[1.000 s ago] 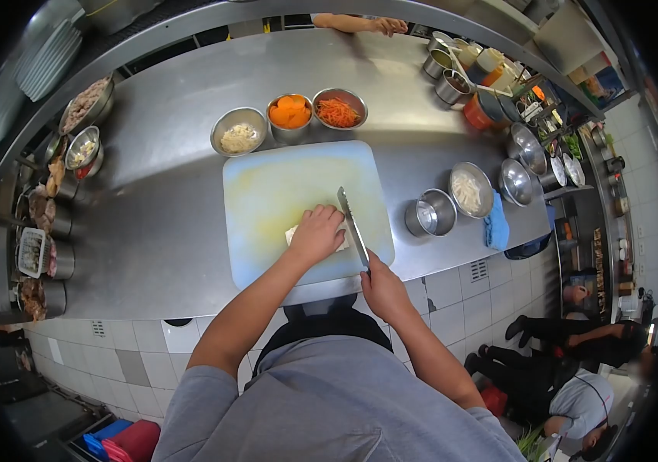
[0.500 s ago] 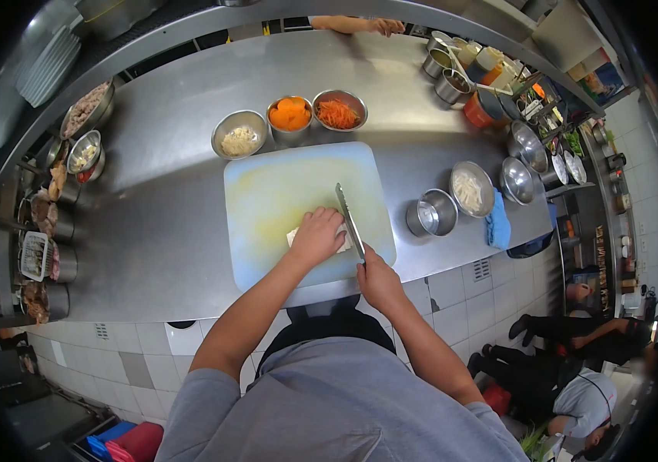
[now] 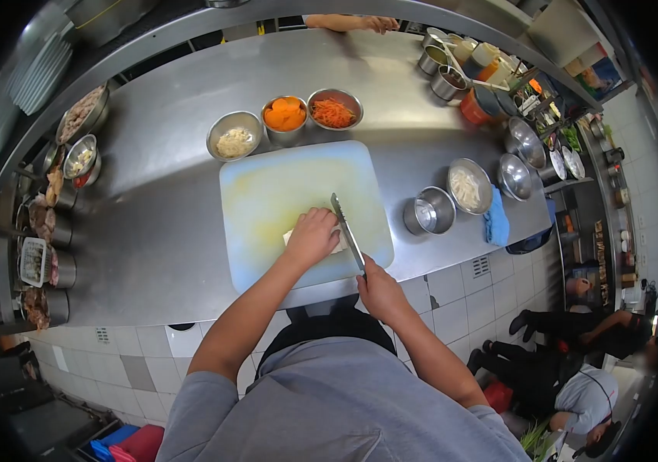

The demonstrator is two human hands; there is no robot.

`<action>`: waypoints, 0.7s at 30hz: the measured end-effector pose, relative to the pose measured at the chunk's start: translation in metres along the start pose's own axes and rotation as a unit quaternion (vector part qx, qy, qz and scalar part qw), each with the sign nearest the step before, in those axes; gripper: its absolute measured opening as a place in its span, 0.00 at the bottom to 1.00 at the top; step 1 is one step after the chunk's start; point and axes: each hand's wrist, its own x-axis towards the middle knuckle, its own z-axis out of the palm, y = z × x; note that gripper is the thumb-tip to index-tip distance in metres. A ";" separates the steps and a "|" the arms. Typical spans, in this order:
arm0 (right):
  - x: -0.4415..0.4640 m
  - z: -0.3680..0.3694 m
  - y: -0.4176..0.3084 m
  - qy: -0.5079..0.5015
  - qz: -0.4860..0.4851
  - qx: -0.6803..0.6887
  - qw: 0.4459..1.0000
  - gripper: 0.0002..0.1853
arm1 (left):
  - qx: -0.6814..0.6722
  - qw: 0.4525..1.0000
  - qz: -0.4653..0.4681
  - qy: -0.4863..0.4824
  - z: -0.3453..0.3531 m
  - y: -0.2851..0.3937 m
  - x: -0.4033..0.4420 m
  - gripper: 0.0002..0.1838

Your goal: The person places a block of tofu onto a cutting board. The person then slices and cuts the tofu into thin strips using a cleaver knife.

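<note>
On the pale cutting board (image 3: 275, 185) lies a white block of food (image 3: 336, 243), mostly hidden under my left hand (image 3: 313, 235), whose fingers press down on it with the tips bent. My right hand (image 3: 380, 289) is wrapped round the handle of a knife (image 3: 347, 229). The blade points up and slightly left across the board, just right of my left fingertips. Beyond the board's far edge are bowls of pale shreds (image 3: 235, 142), orange slices (image 3: 284, 115) and orange shreds (image 3: 333, 112).
An empty metal pot (image 3: 430, 212), a bowl of white strips (image 3: 467, 187) and a blue cloth (image 3: 496, 222) are right of the board. Food containers line the left edge. A person's hand (image 3: 380, 25) rests at the far edge. Two people are at the lower right.
The view has shifted slightly. The knife has moved a little down and back toward me, still beside my left fingers. My left hand keeps its hold on the white block.
</note>
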 end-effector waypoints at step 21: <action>0.002 -0.002 -0.003 -0.007 -0.005 -0.004 1.000 0.28 | 0.010 1.000 0.005 -0.005 -0.001 -0.001 -0.003 0.14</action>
